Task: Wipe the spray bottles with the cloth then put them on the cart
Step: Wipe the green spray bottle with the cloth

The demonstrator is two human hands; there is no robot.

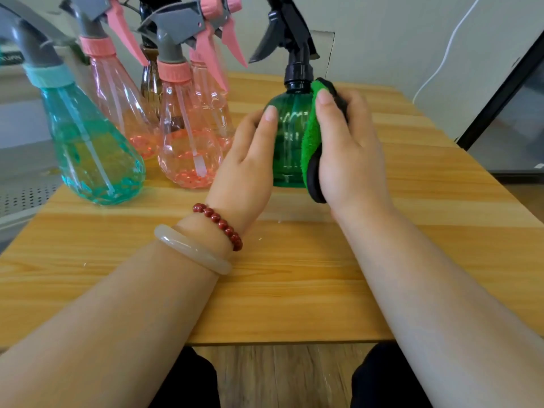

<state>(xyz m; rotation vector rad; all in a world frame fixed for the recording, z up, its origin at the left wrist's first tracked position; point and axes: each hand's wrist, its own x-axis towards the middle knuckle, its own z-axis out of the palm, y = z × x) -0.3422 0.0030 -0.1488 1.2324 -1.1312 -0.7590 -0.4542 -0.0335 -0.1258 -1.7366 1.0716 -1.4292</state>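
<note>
Right hand (350, 154), cloth (309, 136) against green bottle (287, 134), mid table (294, 275)

- Left hand (250, 154), from near left, grips the translucent green plastic spray bottle (287, 142).
- Right hand (350, 151), from near right, clasps the folded green cloth (312, 136), thumb up.

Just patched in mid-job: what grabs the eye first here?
A green bottle with a black trigger stands on the table, the left grip holding it while the right grip presses a green cloth to its right side. Further back on the left cluster a teal bottle and pink bottles.
</note>
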